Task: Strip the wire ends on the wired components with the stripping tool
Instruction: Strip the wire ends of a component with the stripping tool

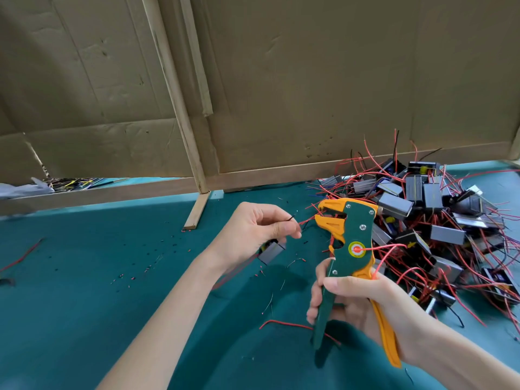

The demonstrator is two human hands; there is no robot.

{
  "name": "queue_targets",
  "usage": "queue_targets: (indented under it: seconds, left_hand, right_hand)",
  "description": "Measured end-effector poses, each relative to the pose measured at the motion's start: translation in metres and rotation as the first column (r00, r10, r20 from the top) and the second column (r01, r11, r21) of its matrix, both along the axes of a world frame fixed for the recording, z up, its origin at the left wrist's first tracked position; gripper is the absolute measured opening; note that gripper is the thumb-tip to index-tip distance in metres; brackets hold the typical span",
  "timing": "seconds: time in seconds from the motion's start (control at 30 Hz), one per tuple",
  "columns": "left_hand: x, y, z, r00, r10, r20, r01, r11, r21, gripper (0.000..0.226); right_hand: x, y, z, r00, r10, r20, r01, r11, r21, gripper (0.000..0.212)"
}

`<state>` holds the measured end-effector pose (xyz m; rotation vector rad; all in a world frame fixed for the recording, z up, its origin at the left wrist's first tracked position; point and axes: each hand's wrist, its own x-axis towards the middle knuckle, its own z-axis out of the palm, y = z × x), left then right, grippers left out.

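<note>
left hand (pixel 257 235) pinches wire ends (pixel 292 218) of 1 component (pixel 271 251) tucked beneath it | right hand (pixel 363 302) grips stripping tool (pixel 350 243) handles, jaws open, facing left | wire ends just left of jaws, pointing toward them; left hand nearer | component pile (pixel 439 220) right on tabletop (pixel 112 277)

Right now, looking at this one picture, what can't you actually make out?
All in the head view:
1. The small grey box component: partly hidden behind the left hand.
2. The thin black wire tip that hand pinches: too small to tell if stripped.
3. The green-and-orange stripping tool: handles partly covered by the right hand.
4. The heap of grey wired components: cut off by the right edge.
</note>
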<state>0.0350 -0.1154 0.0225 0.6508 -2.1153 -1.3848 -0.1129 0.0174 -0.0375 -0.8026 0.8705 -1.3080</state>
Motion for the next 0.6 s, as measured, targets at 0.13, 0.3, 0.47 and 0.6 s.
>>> queue_targets:
  seconds: [0.13, 0.3, 0.47, 0.6]
  left_hand:
    - [0.000, 0.001, 0.006, 0.997, 0.068, -0.030, -0.069, 0.997, -0.033, 0.007]
    - [-0.002, 0.002, 0.010, 0.996, 0.084, -0.018, -0.086, 0.983, -0.165, 0.005]
    - [0.000, 0.004, 0.012, 0.996, 0.070, 0.048, -0.061, 0.982, -0.178, 0.013]
    - [0.003, 0.007, 0.018, 0.988, 0.110, 0.108, -0.073, 0.951, -0.301, 0.017]
  right_hand:
    - [-0.002, 0.000, 0.004, 0.997, 0.001, -0.077, -0.005, 0.999, -0.045, 0.020]
    - [-0.001, 0.003, 0.004, 0.993, 0.026, -0.117, -0.032, 0.998, -0.046, 0.022]
    - [-0.001, 0.006, 0.007, 0.988, 0.046, -0.150, -0.050, 0.999, -0.022, 0.022]
    - [-0.001, 0.006, 0.008, 0.982, 0.045, -0.183, -0.047, 0.999, -0.007, 0.022]
